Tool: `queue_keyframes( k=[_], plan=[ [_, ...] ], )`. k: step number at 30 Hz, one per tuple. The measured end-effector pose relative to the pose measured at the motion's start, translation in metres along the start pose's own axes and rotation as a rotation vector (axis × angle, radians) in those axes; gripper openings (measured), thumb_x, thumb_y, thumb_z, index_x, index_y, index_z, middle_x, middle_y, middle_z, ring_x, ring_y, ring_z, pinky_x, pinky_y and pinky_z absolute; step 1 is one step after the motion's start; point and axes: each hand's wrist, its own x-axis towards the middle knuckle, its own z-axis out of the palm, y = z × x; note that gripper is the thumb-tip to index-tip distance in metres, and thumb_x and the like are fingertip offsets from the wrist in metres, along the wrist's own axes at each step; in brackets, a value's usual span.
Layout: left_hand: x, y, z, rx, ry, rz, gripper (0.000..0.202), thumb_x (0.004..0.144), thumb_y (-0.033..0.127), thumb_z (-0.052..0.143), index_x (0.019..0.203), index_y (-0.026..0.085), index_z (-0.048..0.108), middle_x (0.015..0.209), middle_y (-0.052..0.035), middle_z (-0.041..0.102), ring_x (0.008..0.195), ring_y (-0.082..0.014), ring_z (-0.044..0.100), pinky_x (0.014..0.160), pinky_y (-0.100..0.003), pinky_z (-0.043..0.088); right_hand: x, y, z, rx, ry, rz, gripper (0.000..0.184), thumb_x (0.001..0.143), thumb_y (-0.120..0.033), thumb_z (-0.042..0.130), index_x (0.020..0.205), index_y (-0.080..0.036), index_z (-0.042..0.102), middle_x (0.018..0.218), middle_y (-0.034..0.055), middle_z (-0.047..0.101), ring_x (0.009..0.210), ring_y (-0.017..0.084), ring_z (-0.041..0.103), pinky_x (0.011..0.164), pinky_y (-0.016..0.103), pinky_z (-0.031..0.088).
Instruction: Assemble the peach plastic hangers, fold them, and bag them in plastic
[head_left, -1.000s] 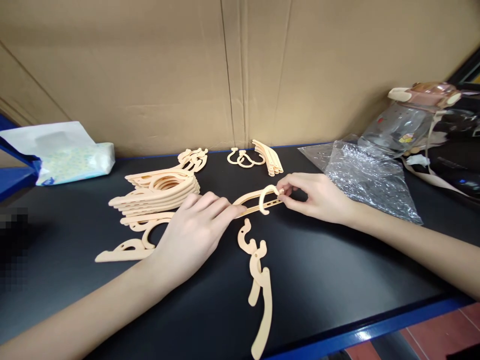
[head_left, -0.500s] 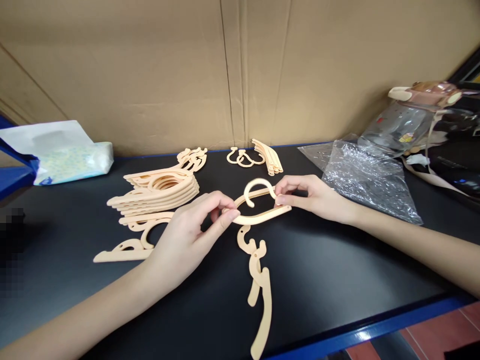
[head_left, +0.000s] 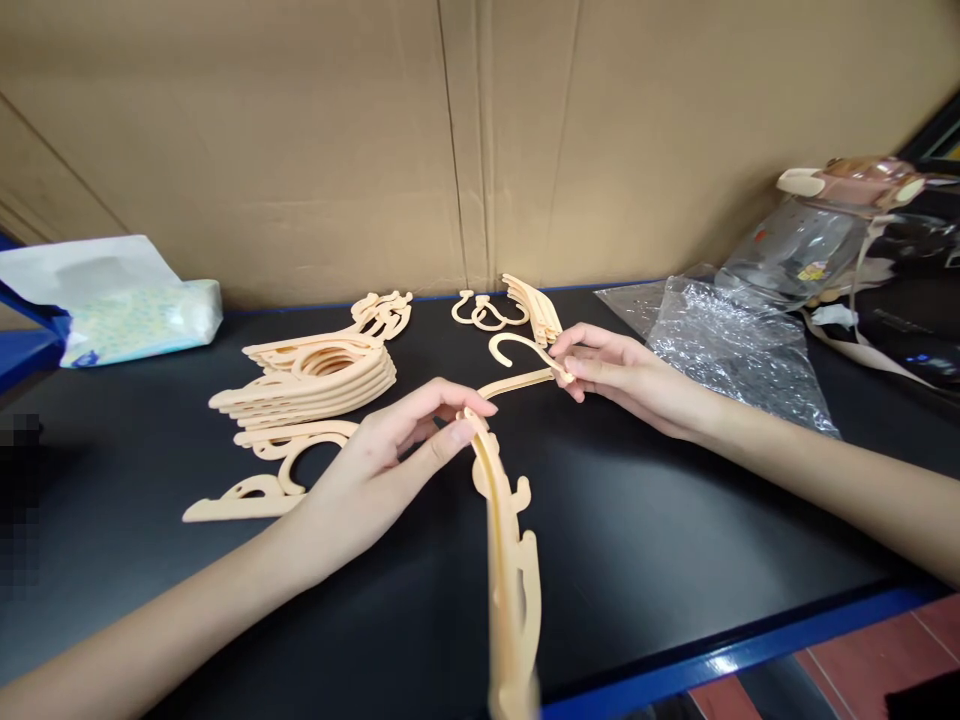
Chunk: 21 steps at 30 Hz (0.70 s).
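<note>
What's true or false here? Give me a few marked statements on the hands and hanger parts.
1. The left hand pinches the top end of a hanger arm. True.
2. The right hand lies flat and holds nothing. False: its fingertips grip a hook piece.
3. A hanger stack lies to the left of the left hand. True.
4. The plastic bag sits at the far left. False: it lies on the right, just beyond the right hand; the tissue pack is at the far left.
</note>
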Motion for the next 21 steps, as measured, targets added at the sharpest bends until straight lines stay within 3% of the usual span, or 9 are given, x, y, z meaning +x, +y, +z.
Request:
queue_keyframes(
  k=[7, 14, 17, 21],
  plan=[
    [0.002, 0.004, 0.002, -0.300, -0.104, -0.215, 0.019, 0.095, 0.038, 0.056, 0.105, 0.027, 0.067, 0.081, 0.0034, 0.065, 0.073, -0.0109, 0.063, 0.068, -0.019, 0.051, -0.004, -0.001, 0.006, -0.046, -0.055, 0.029, 0.019, 0.087, -0.035, 0.071, 0.101, -0.025, 0.077, 0.088, -0.0003, 0.071, 0.075, 0.009, 0.058, 0.074, 0.026, 0.045],
    [-0.009, 0.013, 0.019, -0.351, -0.039, -0.379, 0.020, 0.096, 0.039, 0.051, 0.099, 0.023, 0.063, 0.074, 0.0040, 0.061, 0.069, -0.0101, 0.062, 0.069, -0.019, 0.050, -0.005, 0.002, 0.013, -0.014, -0.171, 0.013, 0.020, 0.087, -0.025, 0.071, 0.107, -0.029, 0.075, 0.096, -0.0015, 0.073, 0.084, 0.009, 0.062, 0.077, 0.024, 0.048],
    [-0.010, 0.013, 0.022, -0.384, -0.008, -0.401, 0.020, 0.097, 0.039, 0.047, 0.101, 0.023, 0.059, 0.076, 0.0037, 0.061, 0.062, -0.0092, 0.059, 0.059, -0.017, 0.049, -0.006, 0.001, 0.018, 0.007, -0.227, 0.006, 0.025, 0.092, -0.022, 0.065, 0.114, -0.029, 0.073, 0.102, -0.0014, 0.071, 0.085, 0.008, 0.062, 0.079, 0.023, 0.049],
    [-0.011, 0.012, 0.023, -0.376, -0.012, -0.428, 0.025, 0.096, 0.041, 0.046, 0.103, 0.021, 0.058, 0.071, 0.0044, 0.057, 0.045, -0.0066, 0.045, 0.040, -0.016, 0.036, -0.006, -0.002, 0.024, 0.037, -0.229, 0.051, 0.017, 0.089, -0.018, 0.066, 0.103, -0.022, 0.074, 0.096, -0.0007, 0.071, 0.081, 0.008, 0.063, 0.077, 0.025, 0.050]
  ],
)
